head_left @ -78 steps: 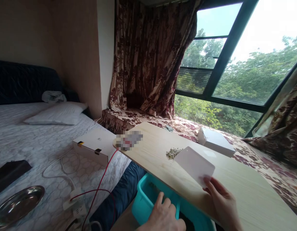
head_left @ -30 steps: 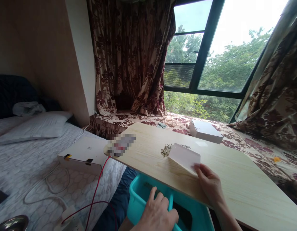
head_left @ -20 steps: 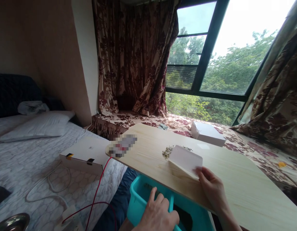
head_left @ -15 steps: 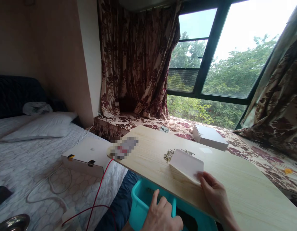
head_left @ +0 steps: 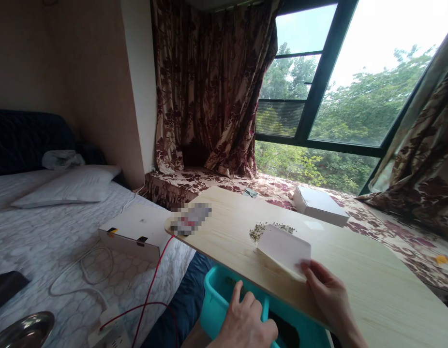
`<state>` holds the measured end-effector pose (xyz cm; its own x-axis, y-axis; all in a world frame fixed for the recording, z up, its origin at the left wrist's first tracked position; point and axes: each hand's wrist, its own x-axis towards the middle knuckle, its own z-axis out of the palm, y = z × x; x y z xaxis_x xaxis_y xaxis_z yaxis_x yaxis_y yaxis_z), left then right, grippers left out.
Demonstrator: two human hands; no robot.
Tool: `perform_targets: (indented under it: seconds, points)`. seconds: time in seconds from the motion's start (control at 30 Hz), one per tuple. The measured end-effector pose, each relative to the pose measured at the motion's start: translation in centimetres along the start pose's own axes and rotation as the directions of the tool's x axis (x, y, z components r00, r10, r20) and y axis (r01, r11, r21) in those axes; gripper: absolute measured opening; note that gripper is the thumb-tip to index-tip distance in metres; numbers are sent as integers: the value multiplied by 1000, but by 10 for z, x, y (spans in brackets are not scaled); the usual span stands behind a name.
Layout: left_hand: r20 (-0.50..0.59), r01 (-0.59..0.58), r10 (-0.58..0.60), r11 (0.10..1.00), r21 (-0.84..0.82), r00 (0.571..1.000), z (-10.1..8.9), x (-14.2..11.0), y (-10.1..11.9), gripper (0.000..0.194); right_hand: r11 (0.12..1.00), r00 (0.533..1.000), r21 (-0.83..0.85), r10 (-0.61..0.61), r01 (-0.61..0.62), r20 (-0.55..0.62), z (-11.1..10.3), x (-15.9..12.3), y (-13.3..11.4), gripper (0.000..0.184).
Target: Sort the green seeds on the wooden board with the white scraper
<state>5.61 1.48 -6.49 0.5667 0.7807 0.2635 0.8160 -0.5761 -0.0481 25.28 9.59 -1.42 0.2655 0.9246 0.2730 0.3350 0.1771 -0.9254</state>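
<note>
My right hand (head_left: 331, 292) pinches the near right corner of a shallow white plastic tray (head_left: 285, 246). The tray is tilted over the table, with its far edge beside a scatter of small greenish-brown seeds or grains (head_left: 258, 232). Below the table's front edge, my left hand (head_left: 246, 319) is curled over the middle divider of a turquoise two-part bin (head_left: 214, 290), index finger pointing forward. Some bits lie in the bin's left part, and dark material shows in its right part. The left palm and the underside of its fingers are hidden.
The pale wooden table (head_left: 358, 270) carries a pixelated device (head_left: 191, 218) with a red cable. Behind it, a white box (head_left: 320, 207) rests on the window ledge. Left, a bed holds another white box (head_left: 137, 232), a power strip (head_left: 113, 333) and a metal bowl (head_left: 24, 333).
The whole view has shifted slightly to the right and the camera has turned a little. Both hands, the tray and the bin keep nearly the same places relative to the table.
</note>
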Motion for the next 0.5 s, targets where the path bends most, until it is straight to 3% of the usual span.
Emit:
perform_targets:
  seconds: [0.13, 0.33, 0.5]
  points:
    - [111, 25, -17, 997, -71, 994, -17, -2, -1, 25, 999, 999, 8, -32, 32, 16, -1, -7, -5, 22]
    - [223, 48, -19, 991, -123, 975, -38, -1, -3, 26, 997, 991, 50, -57, 51, 120, -4, -15, -4, 23]
    - [259, 66, -26, 987, -147, 966, -44, 0, -2, 27, 999, 999, 51, -7, 6, 34, -1, -7, 2, 28]
